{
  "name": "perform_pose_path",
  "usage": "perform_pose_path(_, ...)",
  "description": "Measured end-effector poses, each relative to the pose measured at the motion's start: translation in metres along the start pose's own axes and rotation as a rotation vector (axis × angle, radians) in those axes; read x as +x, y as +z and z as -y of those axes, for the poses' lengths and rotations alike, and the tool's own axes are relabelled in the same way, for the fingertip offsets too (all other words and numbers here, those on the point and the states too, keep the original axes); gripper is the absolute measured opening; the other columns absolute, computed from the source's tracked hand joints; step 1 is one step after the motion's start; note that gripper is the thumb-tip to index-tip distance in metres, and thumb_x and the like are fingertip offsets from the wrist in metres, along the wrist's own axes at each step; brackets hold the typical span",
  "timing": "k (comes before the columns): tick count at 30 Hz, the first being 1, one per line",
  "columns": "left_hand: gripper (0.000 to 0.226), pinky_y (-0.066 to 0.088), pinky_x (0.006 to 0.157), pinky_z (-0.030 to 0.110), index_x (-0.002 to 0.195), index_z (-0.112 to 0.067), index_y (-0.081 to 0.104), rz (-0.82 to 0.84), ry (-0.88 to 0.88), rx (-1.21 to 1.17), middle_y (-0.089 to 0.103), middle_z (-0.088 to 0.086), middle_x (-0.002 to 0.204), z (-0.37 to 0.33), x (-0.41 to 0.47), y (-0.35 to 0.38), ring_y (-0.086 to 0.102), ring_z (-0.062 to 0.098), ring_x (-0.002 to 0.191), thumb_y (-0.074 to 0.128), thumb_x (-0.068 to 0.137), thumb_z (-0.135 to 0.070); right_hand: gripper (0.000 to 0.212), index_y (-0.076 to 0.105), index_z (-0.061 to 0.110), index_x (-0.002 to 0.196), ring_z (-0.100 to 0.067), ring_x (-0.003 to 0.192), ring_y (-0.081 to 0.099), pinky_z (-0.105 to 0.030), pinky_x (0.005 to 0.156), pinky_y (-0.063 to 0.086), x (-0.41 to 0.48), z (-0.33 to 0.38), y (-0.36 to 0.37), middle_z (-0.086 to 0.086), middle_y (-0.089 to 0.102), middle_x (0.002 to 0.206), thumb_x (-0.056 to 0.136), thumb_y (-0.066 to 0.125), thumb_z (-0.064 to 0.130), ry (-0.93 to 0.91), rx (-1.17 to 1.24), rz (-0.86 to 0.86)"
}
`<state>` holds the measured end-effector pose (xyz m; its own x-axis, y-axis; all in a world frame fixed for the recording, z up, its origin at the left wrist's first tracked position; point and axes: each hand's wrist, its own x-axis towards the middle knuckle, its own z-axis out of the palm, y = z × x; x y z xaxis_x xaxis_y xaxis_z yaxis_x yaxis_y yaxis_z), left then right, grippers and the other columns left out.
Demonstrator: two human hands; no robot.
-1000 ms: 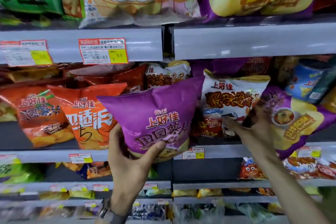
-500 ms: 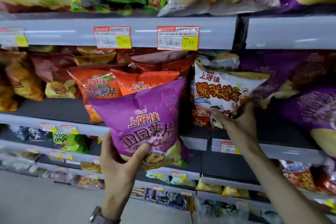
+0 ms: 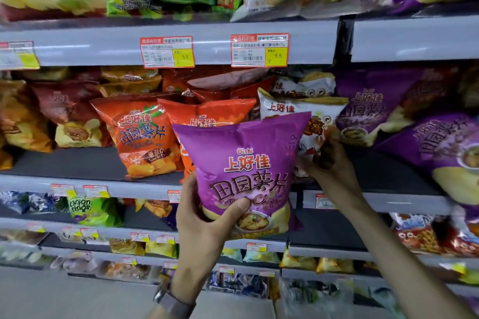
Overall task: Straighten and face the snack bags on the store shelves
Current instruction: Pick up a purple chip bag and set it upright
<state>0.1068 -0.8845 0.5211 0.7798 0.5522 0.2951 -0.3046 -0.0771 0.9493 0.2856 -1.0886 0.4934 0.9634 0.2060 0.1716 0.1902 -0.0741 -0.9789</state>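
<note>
Gripping the purple bag [image 3: 243, 163] by its lower edge, thumb pressed on the front, the left hand [image 3: 204, 217] holds it upright before the grey shelf [image 3: 77, 163] of a shop aisle. Behind it, the right hand [image 3: 329, 163] pinches a white bag [image 3: 298, 109] standing on that shelf. The purple bag faces outward, puffed and glossy.

1. The left hand [image 3: 204, 223] is bare.
2. Just below it, near the bottom edge, a wristwatch [image 3: 168, 298] is worn. It has a grey case that looks like metal and a grey band with a fine texture.
3. The right hand [image 3: 329, 160] is bare too.
4. The right forearm [image 3: 388, 241] is uncovered along all its visible length.
</note>
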Motion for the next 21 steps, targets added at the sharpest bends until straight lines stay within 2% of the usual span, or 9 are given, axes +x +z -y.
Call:
perform_pose_path(3, 0.077, 0.062, 0.082, 0.029, 0.133, -0.014, 0.059, 0.087, -0.026, -0.018, 0.076, 0.003, 0.116, 0.000, 0.002, 0.021, 0.076, 0.023, 0.102, 0.091, 0.066, -0.034, 0.074, 0.050, 0.029, 0.146, -0.004, 0.124, 0.062, -0.036, 0.106, 0.052, -0.016, 0.005, -0.012, 0.011, 0.066, 0.134, 0.081, 0.087, 0.029, 0.003, 0.004, -0.041)
perform_pose_path(6, 0.078, 0.063, 0.083, 0.032, 0.134, -0.016, 0.058, 0.156, -0.060, -0.040, 0.077, 0.002, 0.116, 0.001, 0.003, 0.048, 0.077, 0.024, 0.103, 0.095, 0.066, -0.029, 0.042, 0.058, 0.022, 0.139, 0.007, 0.108, 0.066, -0.020, 0.090, 0.054, -0.035, 0.009, -0.034, 0.016, 0.070, 0.120, 0.098, 0.068, 0.022, -0.014, 0.064, -0.146)
perform_pose_path(7, 0.080, 0.063, 0.084, 0.036, 0.136, -0.016, 0.057, 0.183, -0.070, -0.047, 0.077, 0.003, 0.118, 0.000, 0.002, 0.059, 0.077, 0.025, 0.104, 0.095, 0.067, -0.031, 0.035, 0.061, 0.021, 0.136, 0.005, 0.106, 0.067, -0.021, 0.089, 0.054, -0.042, 0.009, -0.043, 0.014, 0.071, 0.118, 0.102, 0.063, 0.025, -0.014, 0.091, -0.172)
perform_pose_path(10, 0.078, 0.063, 0.085, 0.037, 0.135, -0.015, 0.057, 0.266, -0.084, -0.062, 0.076, 0.004, 0.116, -0.001, 0.000, 0.096, 0.077, 0.024, 0.103, 0.096, 0.070, -0.031, 0.045, 0.071, 0.036, 0.121, -0.012, 0.117, 0.067, -0.034, 0.095, 0.052, -0.064, 0.006, -0.068, 0.006, 0.073, 0.121, 0.089, 0.064, 0.067, 0.011, 0.126, -0.147)
perform_pose_path(12, 0.072, 0.063, 0.085, 0.038, 0.132, -0.015, 0.057, 0.316, -0.105, -0.061, 0.077, 0.003, 0.114, 0.001, 0.000, 0.124, 0.077, 0.022, 0.101, 0.096, 0.073, -0.029, 0.057, 0.071, 0.043, 0.121, -0.018, 0.123, 0.065, -0.039, 0.099, 0.052, -0.075, 0.002, -0.087, 0.004, 0.072, 0.127, 0.079, 0.064, 0.081, 0.030, 0.143, -0.155)
perform_pose_path(14, 0.069, 0.063, 0.088, 0.043, 0.132, -0.019, 0.056, 0.354, -0.124, -0.050, 0.077, 0.001, 0.115, 0.004, -0.001, 0.154, 0.077, 0.021, 0.101, 0.094, 0.075, -0.028, 0.060, 0.065, 0.037, 0.131, -0.018, 0.125, 0.064, -0.041, 0.102, 0.053, -0.080, 0.000, -0.107, 0.004, 0.070, 0.131, 0.085, 0.063, 0.074, 0.016, 0.131, -0.190)
perform_pose_path(17, 0.071, 0.063, 0.086, 0.038, 0.134, -0.024, 0.055, 0.339, -0.097, -0.008, 0.076, -0.002, 0.117, 0.009, 0.004, 0.198, 0.076, 0.017, 0.101, 0.095, 0.075, -0.028, 0.048, 0.054, 0.033, 0.139, -0.001, 0.120, 0.063, -0.021, 0.094, 0.053, -0.076, 0.003, -0.130, 0.022, 0.069, 0.125, 0.094, 0.066, 0.042, -0.017, 0.048, -0.232)
perform_pose_path(18, 0.073, 0.062, 0.087, 0.039, 0.135, -0.026, 0.054, 0.333, -0.084, 0.004, 0.075, -0.002, 0.118, 0.012, 0.007, 0.210, 0.075, 0.019, 0.102, 0.095, 0.074, -0.032, 0.050, 0.053, 0.035, 0.141, 0.002, 0.120, 0.062, -0.017, 0.094, 0.051, -0.073, 0.003, -0.137, 0.025, 0.068, 0.126, 0.093, 0.068, 0.041, -0.025, 0.017, -0.235)
perform_pose_path(21, 0.077, 0.062, 0.089, 0.050, 0.135, -0.027, 0.054, 0.314, -0.063, 0.026, 0.075, 0.002, 0.115, 0.022, 0.018, 0.242, 0.075, 0.028, 0.101, 0.096, 0.072, -0.038, 0.057, 0.049, 0.041, 0.146, -0.001, 0.131, 0.056, -0.031, 0.105, 0.045, -0.057, -0.001, -0.154, 0.021, 0.062, 0.139, 0.094, 0.066, 0.054, -0.039, -0.027, -0.217)
